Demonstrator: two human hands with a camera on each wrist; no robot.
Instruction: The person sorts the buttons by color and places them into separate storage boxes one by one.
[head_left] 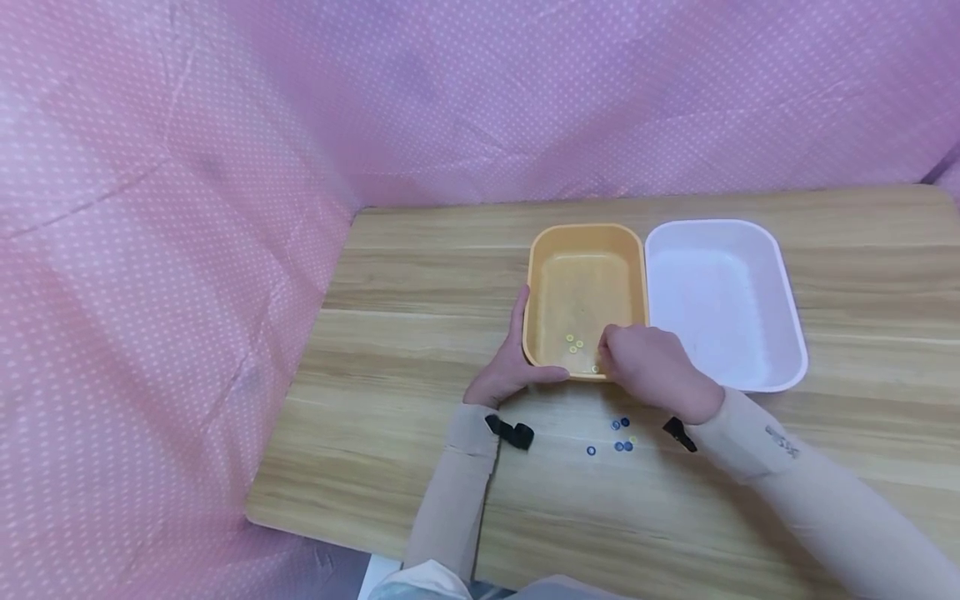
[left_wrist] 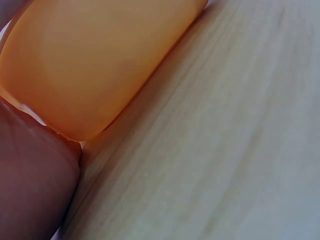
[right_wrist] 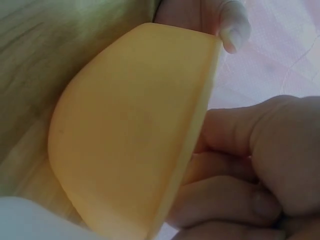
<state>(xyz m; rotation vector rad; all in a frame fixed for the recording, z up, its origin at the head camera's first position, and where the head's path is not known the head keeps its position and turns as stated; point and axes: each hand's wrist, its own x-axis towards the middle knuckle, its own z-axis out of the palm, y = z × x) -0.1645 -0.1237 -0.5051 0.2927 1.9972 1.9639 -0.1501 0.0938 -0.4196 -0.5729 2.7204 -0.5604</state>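
An orange plastic basin (head_left: 585, 287) stands on the table with several small yellow rings (head_left: 573, 350) near its front end. My left hand (head_left: 510, 367) grips its front left corner, the thumb over the near rim and the fingers along the outer side. My right hand (head_left: 652, 362) reaches over the front right rim with curled fingers. In the right wrist view the curled fingers (right_wrist: 225, 197) are beside the rim; whether they hold anything is hidden. On the table in front lie several small blue rings (head_left: 619, 447) and a yellow ring (head_left: 633, 439).
A white plastic basin (head_left: 720, 300) stands against the right side of the orange one, close to my right forearm. Both are on a wood-patterned table (head_left: 390, 350). Pink dotted cloth (head_left: 480, 92) hangs behind the table and on its left.
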